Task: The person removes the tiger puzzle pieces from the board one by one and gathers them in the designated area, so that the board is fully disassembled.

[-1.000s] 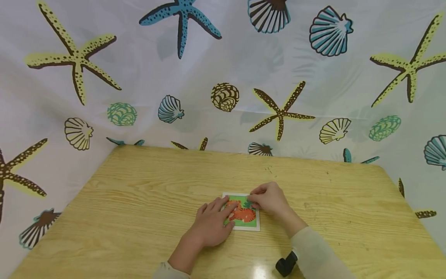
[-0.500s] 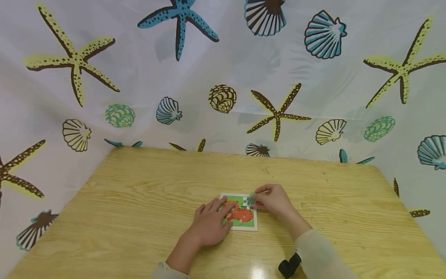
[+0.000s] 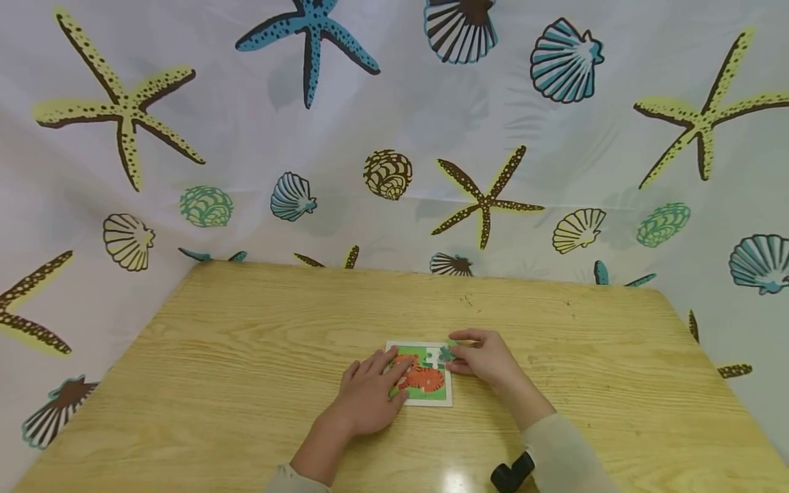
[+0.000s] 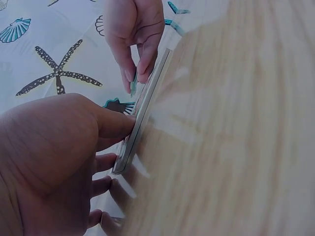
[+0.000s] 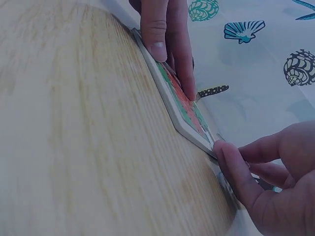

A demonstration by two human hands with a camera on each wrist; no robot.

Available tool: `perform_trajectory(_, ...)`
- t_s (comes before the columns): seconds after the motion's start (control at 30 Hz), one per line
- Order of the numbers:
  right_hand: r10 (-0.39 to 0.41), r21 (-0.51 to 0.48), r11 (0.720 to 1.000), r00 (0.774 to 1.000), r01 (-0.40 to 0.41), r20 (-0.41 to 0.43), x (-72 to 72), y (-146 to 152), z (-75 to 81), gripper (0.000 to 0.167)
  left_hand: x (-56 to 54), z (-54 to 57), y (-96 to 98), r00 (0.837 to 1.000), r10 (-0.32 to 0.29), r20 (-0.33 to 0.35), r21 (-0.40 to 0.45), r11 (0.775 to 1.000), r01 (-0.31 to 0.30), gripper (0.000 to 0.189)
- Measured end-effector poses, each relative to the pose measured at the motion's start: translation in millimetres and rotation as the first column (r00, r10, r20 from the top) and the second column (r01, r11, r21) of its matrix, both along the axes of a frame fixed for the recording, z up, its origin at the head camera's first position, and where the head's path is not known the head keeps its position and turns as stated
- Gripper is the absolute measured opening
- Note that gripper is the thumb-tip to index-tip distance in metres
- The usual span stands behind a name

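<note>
So the puzzle (image 3: 431, 377) with an orange striped animal on green sits on the wooden worktop (image 3: 246, 356), pretty much between both hands. Left hand (image 3: 368, 402) isn't gripping anything, just resting on the left part of it with fairly straight, spread fingers. Right hand (image 3: 487, 357) is pinching a little green piece (image 3: 446, 353) at the far right corner, right beside a white patch in the picture. White cloth (image 3: 345, 137) with starfish and shells behind, plus a black gadget (image 3: 514, 472) by the right sleeve (image 3: 564, 448).
</note>
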State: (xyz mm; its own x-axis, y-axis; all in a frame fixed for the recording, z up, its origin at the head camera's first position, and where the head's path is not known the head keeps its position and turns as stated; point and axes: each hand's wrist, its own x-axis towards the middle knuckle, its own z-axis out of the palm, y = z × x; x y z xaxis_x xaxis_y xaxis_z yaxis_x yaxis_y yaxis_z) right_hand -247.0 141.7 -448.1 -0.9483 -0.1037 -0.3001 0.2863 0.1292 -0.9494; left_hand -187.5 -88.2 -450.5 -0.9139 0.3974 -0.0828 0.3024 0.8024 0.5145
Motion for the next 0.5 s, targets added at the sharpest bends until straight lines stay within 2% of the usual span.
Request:
perform_trajectory(0.3, -0.06, -0.034, 0.998, 0.998, 0.06, -0.007, 4.2, 9.0, -3.9, 0.034, 1.0, -1.9, -0.8, 1.0, -0.01, 0.015, 0.01, 1.0, 0.01, 0.056)
perform_trajectory(0.5, -0.083, -0.008, 0.997, 0.996, 0.083, -0.035, 1.3, 14.7, -2.2, 0.032, 0.3, -1.7, -1.0, 1.0, -0.009, 0.015, 0.006, 1.0, 0.009, 0.056)
